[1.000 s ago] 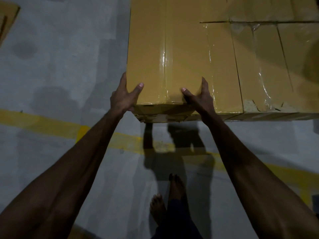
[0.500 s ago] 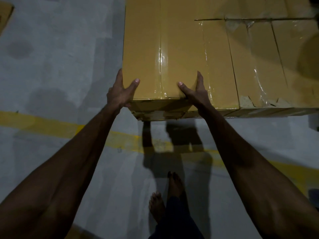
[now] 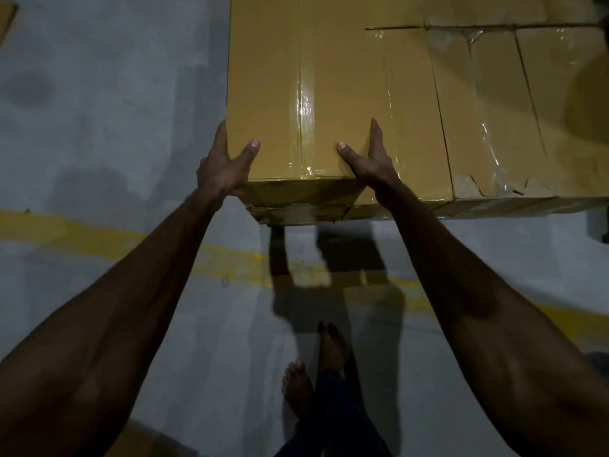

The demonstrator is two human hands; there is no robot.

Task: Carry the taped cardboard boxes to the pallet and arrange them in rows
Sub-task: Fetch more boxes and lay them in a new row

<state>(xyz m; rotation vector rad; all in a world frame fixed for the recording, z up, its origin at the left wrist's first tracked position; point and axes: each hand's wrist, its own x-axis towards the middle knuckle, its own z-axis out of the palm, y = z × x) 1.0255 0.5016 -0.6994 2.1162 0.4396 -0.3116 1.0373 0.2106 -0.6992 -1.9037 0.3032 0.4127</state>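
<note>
Left hand (image 3: 224,169) lay at the near left corner of a brown taped cardboard box (image 3: 296,94), fingers straight along its left side and thumb spread over the top. Right hand (image 3: 372,163) pressed the right side in the same way, its straight fingers between this box and the neighbouring brown cardboard boxes (image 3: 487,110), which touched it in a row. All boxes were closed with clear shiny tape, so I cannot tell what was inside them. The box sat at the left end of the row, above the grey concrete floor (image 3: 99,110). A yellow painted line (image 3: 82,230) crossed the floor under the arms, and two bare feet (image 3: 298,387) stood below.
</note>
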